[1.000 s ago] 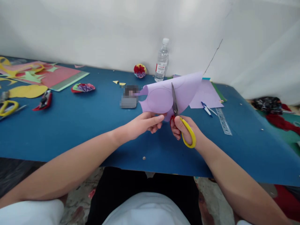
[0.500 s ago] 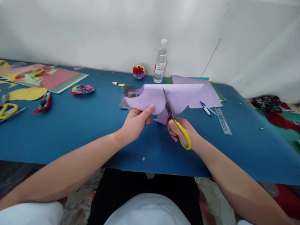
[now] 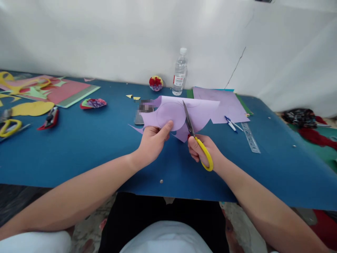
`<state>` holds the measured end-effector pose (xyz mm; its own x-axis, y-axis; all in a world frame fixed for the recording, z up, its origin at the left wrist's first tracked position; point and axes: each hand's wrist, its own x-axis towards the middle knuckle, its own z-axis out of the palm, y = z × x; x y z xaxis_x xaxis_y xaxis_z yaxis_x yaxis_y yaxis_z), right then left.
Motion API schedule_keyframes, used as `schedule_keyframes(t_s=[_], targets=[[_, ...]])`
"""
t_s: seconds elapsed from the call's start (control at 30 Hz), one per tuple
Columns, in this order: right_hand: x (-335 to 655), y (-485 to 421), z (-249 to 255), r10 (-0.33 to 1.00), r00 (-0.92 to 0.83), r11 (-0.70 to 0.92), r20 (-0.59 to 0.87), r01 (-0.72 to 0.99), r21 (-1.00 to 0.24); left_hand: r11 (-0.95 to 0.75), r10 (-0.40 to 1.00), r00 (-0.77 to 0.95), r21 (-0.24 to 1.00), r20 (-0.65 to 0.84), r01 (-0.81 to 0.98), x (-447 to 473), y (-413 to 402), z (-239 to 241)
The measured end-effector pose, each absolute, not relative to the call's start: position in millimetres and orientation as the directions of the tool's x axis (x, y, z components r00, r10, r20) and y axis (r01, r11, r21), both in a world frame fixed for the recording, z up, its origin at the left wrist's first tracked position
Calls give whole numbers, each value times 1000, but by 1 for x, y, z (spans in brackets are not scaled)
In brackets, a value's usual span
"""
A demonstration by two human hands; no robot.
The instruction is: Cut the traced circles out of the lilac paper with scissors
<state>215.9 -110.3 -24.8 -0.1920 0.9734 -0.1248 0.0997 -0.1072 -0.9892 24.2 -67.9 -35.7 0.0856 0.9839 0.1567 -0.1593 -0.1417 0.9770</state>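
A sheet of purple paper is held up above the blue table, with a round outline drawn on it and part of its edge cut into curves. My left hand pinches it near the lower edge of the round shape, thumb on top. In my right hand are yellow-handled scissors, their dark blades against the paper at the right side of the circle. The blades look nearly closed. Fingers of my right hand behind the handles are partly hidden.
Behind the paper stand a water bottle and a paper flower ball. A phone-like dark object lies partly under the paper. Pens and a clear ruler lie right; a red stapler-like tool and other scissors lie left.
The purple paper has turned slightly in my left hand, and a thin pointed strip now shows left of that hand. The scissors stay at nearly the same place on the circle's edge.
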Motion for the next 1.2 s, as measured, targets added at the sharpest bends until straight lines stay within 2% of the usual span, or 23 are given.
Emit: schedule_keyframes(t_s=[0.6, 1.2], targets=[[217, -110, -17, 966, -167, -180, -199, 123, -976, -95, 980, 135, 937, 147, -337, 25, -69, -25], [221, -111, -15, 963, -186, -157, -193, 191, -969, -109, 982, 108, 931, 156, -349, 22, -67, -19]])
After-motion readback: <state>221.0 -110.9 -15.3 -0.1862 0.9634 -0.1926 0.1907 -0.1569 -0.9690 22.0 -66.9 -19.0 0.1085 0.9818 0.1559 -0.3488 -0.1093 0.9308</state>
